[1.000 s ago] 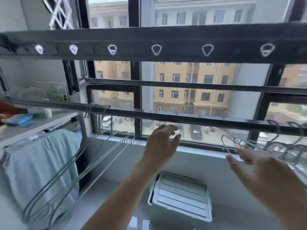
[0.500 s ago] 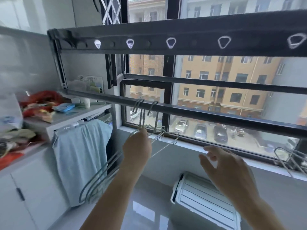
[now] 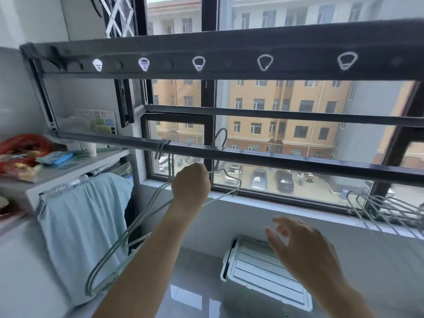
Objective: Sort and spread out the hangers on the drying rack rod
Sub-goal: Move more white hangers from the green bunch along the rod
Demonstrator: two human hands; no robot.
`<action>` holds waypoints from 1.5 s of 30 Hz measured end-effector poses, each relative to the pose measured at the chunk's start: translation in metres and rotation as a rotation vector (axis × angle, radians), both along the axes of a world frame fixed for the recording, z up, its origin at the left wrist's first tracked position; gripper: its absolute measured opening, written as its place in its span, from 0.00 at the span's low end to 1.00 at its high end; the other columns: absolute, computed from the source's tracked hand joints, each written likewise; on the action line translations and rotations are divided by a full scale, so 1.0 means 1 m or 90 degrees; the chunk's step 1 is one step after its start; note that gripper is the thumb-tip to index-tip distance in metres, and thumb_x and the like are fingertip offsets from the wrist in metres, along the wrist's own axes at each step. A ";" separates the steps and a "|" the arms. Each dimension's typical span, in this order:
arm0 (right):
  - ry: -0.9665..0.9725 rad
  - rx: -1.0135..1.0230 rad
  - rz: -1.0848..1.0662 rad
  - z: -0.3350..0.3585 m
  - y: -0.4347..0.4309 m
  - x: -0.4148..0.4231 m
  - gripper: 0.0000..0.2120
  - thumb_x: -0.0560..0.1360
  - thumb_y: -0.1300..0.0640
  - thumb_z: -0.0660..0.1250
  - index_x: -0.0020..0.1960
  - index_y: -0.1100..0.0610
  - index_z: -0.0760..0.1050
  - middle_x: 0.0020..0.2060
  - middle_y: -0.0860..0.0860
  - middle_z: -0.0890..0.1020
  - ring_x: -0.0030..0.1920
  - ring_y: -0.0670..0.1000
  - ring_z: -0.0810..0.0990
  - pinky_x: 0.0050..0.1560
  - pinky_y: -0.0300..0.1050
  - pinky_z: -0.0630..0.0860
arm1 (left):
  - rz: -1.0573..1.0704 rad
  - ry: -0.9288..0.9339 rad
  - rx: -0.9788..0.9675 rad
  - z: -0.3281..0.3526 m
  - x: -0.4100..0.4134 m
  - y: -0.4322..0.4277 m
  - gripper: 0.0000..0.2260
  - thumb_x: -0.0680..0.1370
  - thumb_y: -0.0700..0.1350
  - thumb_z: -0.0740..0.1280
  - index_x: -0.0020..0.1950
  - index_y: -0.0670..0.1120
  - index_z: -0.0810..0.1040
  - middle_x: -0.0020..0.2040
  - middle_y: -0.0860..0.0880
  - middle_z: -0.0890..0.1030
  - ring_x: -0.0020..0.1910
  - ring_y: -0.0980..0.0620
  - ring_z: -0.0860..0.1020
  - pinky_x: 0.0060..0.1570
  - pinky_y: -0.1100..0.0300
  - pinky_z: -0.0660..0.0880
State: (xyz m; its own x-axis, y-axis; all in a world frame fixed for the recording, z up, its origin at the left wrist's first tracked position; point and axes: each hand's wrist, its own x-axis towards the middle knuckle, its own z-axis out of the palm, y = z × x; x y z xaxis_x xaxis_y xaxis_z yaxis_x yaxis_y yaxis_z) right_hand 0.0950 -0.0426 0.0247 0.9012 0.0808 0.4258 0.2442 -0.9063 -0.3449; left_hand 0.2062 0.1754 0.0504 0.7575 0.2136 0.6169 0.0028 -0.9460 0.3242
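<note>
Below the rod (image 3: pixel 298 160), lifted hanger (image 3: pixel 226 177) in left hand (image 3: pixel 191 187).

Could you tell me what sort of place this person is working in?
Probably a home laundry balcony, several floors up. A drying rack rod with wire hangers runs across a wide window that overlooks parked cars, and a pale blue cloth hangs at the left.

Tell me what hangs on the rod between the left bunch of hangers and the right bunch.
In the head view, one hanger held by the left hand has its hook at the rod; onward to the right bunch the rod is bare.
</note>
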 end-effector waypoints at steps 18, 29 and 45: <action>0.081 0.163 0.008 -0.032 -0.058 0.044 0.26 0.73 0.51 0.68 0.69 0.53 0.66 0.64 0.48 0.74 0.64 0.48 0.72 0.65 0.43 0.67 | -0.563 0.167 -0.244 -0.040 -0.004 -0.053 0.07 0.72 0.41 0.70 0.42 0.54 0.81 0.33 0.59 0.82 0.27 0.57 0.79 0.32 0.68 0.75; 0.045 0.443 0.118 -0.046 -0.054 0.026 0.07 0.75 0.62 0.65 0.39 0.58 0.77 0.28 0.52 0.81 0.23 0.51 0.78 0.27 0.43 0.74 | -0.597 0.057 -0.186 -0.053 0.012 -0.069 0.05 0.72 0.43 0.71 0.46 0.50 0.83 0.40 0.59 0.82 0.43 0.59 0.80 0.49 0.61 0.77; -0.096 0.626 -0.014 -0.040 -0.099 -0.043 0.08 0.74 0.65 0.65 0.40 0.55 0.79 0.26 0.53 0.81 0.20 0.49 0.72 0.23 0.38 0.70 | -0.770 0.027 -0.152 -0.025 -0.001 -0.173 0.07 0.73 0.47 0.69 0.48 0.50 0.83 0.43 0.58 0.81 0.44 0.59 0.80 0.48 0.63 0.76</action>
State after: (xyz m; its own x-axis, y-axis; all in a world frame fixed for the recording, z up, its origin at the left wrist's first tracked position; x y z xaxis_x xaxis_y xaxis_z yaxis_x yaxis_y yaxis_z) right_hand 0.0525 -0.1420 -0.0157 0.8293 -0.3854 0.4046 0.3338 -0.2390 -0.9118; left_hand 0.2052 0.0021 0.0249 0.5640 -0.5347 0.6293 -0.8189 -0.2638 0.5098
